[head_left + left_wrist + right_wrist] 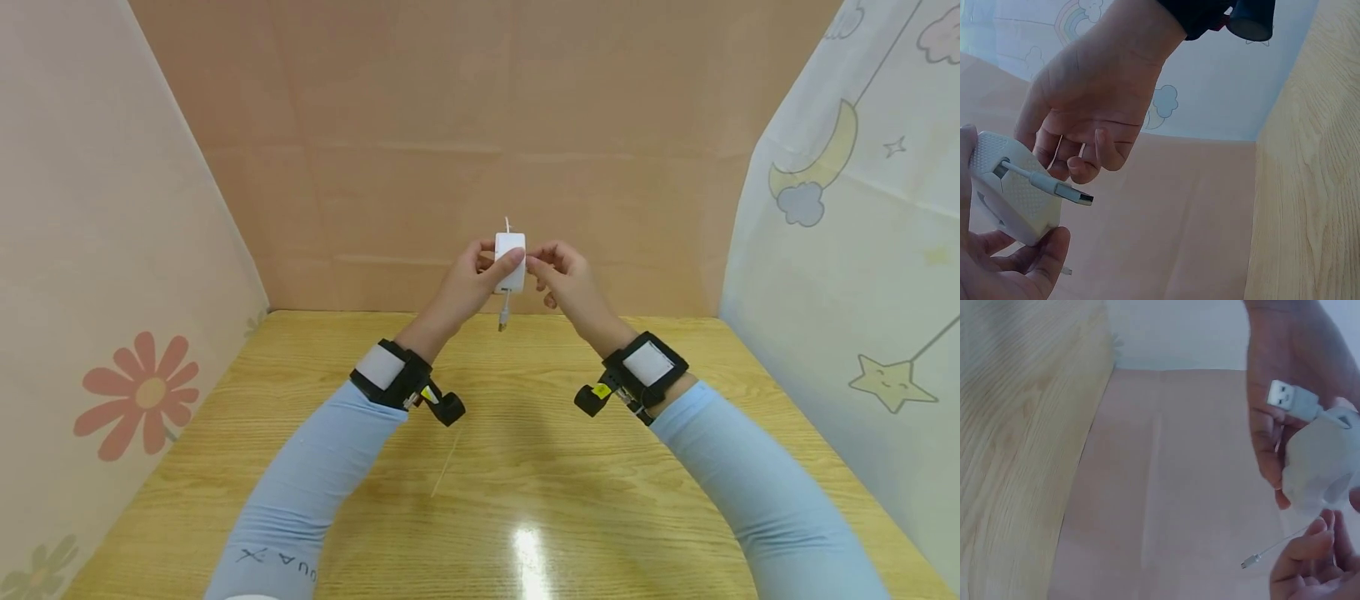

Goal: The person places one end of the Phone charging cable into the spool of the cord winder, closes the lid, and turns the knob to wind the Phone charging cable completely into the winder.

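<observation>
Both hands hold a small white plastic cable reel up over the pale wood-grain bench (525,467).

Nearest, two light blue sleeves (315,475) lead to the left hand (468,279), fingers curled around the small white plastic cable reel (510,260), thumb across its face. The right hand (564,273) pinches its right edge (fingers loosely bent). A short white USB plug lead (504,315) hangs below and a thin white cord (1272,549) trails free, so both ends look out, neither plugged in. Behind stands the peach backdrop (480,125).

Cloth-walled recording booth (90,250), wooden table (525,467)
</observation>
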